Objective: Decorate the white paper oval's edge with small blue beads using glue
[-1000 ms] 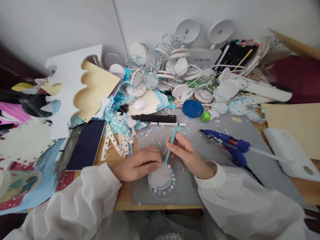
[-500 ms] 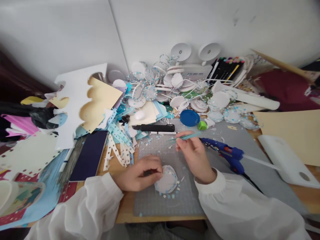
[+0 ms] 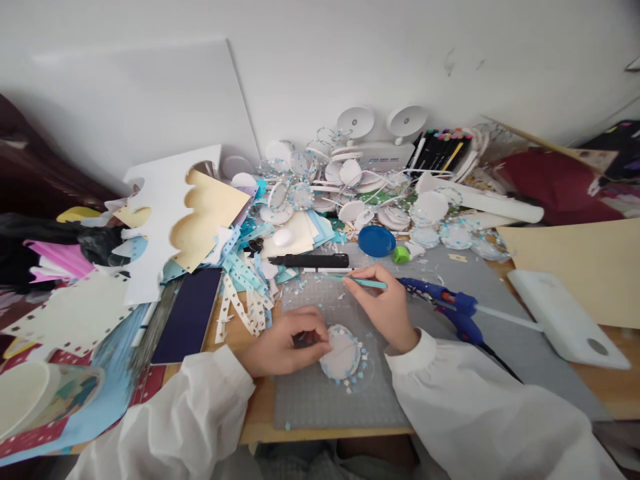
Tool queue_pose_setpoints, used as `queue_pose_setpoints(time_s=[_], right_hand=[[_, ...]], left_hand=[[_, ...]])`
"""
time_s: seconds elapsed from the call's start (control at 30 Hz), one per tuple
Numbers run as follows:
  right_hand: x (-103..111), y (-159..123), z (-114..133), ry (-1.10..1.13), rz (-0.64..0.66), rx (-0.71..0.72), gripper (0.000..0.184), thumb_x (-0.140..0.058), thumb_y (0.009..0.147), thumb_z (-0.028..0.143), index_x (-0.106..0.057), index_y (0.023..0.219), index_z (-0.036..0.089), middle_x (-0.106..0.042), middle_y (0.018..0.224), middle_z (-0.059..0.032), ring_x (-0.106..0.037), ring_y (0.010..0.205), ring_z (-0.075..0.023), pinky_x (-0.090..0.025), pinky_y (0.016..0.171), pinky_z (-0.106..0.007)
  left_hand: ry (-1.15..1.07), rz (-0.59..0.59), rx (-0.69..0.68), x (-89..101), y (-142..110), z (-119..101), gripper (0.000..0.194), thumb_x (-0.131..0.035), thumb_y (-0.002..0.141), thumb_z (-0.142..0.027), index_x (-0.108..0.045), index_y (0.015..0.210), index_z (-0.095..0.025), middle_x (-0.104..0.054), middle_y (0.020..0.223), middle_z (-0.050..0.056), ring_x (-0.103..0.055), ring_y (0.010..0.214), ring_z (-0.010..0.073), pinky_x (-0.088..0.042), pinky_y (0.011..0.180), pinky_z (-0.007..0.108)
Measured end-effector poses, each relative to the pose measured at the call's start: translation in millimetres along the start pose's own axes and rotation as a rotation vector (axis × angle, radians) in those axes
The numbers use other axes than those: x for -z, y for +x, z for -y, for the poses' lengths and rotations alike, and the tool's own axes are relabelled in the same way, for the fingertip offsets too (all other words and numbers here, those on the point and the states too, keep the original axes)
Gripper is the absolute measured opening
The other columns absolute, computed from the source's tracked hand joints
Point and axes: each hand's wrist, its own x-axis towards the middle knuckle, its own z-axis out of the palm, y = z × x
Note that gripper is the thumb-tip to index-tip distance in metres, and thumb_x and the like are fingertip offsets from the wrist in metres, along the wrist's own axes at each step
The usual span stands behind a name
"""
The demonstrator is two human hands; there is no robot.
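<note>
My left hand [image 3: 287, 341] pinches the left edge of a white paper disc [image 3: 341, 355] with small blue and white pieces around its rim. The disc is over the grey cutting mat [image 3: 305, 408]. In my closed right hand [image 3: 386, 310] are teal tweezers [image 3: 373, 283], their tips pointing left over the upper part of the mat. Tiny blue and white paper bits [image 3: 299, 287] lie scattered to the left of the tips. Just right of this hand rests a blue glue gun [image 3: 450, 301] with a clear glue stick in its back.
Behind the mat is a heap of white discs [image 3: 430, 208] with blue-dotted loops. A black marker [image 3: 315, 261], a blue lid [image 3: 377, 241] and a green sharpener [image 3: 401, 254] lie nearer. Punched paper strips [image 3: 240, 303] and a dark blue notebook [image 3: 187, 317] are left; a white power bank [image 3: 565, 317] is right.
My right hand has turned, bringing the tweezers lower with their tips further left. My left hand keeps its pinch on the disc. The camera view has shifted slightly.
</note>
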Motion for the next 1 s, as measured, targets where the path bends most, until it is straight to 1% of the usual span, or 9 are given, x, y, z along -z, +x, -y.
queue_pose_setpoints(time_s=[0.1,0.17,0.23,0.37,0.47,0.7,0.83,1.0], right_hand=[[-0.5,1.0,-3.6,0.008,-0.016,-0.059,0.013,-0.071,0.077,0.031,-0.062,0.077,0.021,-0.069,0.083,-0.0036,-0.067,0.084,-0.0198,-0.053,0.076,-0.033],[-0.5,1.4,-4.8,0.007,-0.019,-0.070,0.013,-0.070,0.077,0.031,-0.062,0.078,0.021,-0.070,0.085,-0.0040,-0.067,0.085,-0.0199,-0.053,0.075,-0.033],[-0.2,1.6,-5.3,-0.006,-0.004,-0.051,0.012,-0.070,0.078,0.030,-0.062,0.077,0.021,-0.070,0.085,-0.0040,-0.067,0.085,-0.0200,-0.053,0.076,-0.033],[-0.5,1.9,-6.9,-0.058,0.070,0.027,0.008,-0.067,0.079,0.026,-0.062,0.075,0.021,-0.071,0.081,-0.0032,-0.068,0.082,-0.0193,-0.052,0.077,-0.033],[-1.8,2.3,-9.8,-0.077,0.110,0.038,0.008,-0.066,0.080,0.026,-0.062,0.076,0.021,-0.071,0.080,-0.0029,-0.067,0.080,-0.0189,-0.052,0.075,-0.033],[-5.8,4.0,-8.7,-0.098,0.128,0.083,0.009,-0.064,0.083,0.028,-0.060,0.079,0.021,-0.072,0.084,-0.0046,-0.068,0.084,-0.0205,-0.053,0.079,-0.036],[-7.1,4.9,-8.5,-0.106,0.138,0.076,0.010,-0.062,0.083,0.030,-0.061,0.080,0.021,-0.072,0.085,-0.0051,-0.068,0.085,-0.0215,-0.053,0.079,-0.037],[-5.8,4.1,-6.3,-0.069,0.118,0.082,0.008,-0.064,0.082,0.028,-0.062,0.078,0.021,-0.072,0.083,-0.0046,-0.068,0.084,-0.0202,-0.053,0.079,-0.036]], left_hand=[[0.011,-0.002,-0.006,0.2,-0.6,-0.1,0.017,-0.057,0.088,-0.025,-0.062,0.077,-0.013,-0.054,0.074,0.004,-0.050,0.068,0.0127,-0.041,0.062,0.023],[0.013,0.003,-0.005,0.3,-0.7,-0.9,0.017,-0.057,0.088,-0.024,-0.061,0.076,-0.012,-0.053,0.074,0.004,-0.051,0.068,0.0127,-0.041,0.062,0.023],[0.015,0.009,-0.004,0.3,-0.4,-1.8,0.018,-0.056,0.088,-0.023,-0.061,0.075,-0.012,-0.053,0.074,0.004,-0.050,0.068,0.0128,-0.040,0.062,0.023],[0.018,0.004,0.004,0.5,0.6,-3.3,0.020,-0.054,0.089,-0.024,-0.059,0.073,-0.012,-0.053,0.072,0.004,-0.049,0.067,0.0130,-0.039,0.061,0.024],[0.023,0.002,0.012,1.0,1.2,-3.9,0.022,-0.053,0.090,-0.025,-0.058,0.072,-0.013,-0.053,0.071,0.004,-0.050,0.067,0.0133,-0.040,0.062,0.024],[0.035,0.000,-0.006,0.8,1.0,-3.6,0.024,-0.052,0.090,-0.025,-0.058,0.070,-0.013,-0.053,0.071,0.004,-0.050,0.068,0.0133,-0.039,0.062,0.024],[0.034,-0.001,0.002,0.6,1.1,-4.8,0.024,-0.053,0.090,-0.026,-0.058,0.070,-0.013,-0.052,0.070,0.003,-0.049,0.066,0.0127,-0.038,0.060,0.023],[0.023,-0.011,0.017,0.2,1.1,-4.6,0.026,-0.052,0.091,-0.027,-0.059,0.071,-0.013,-0.053,0.072,0.004,-0.051,0.068,0.0134,-0.040,0.062,0.024]])
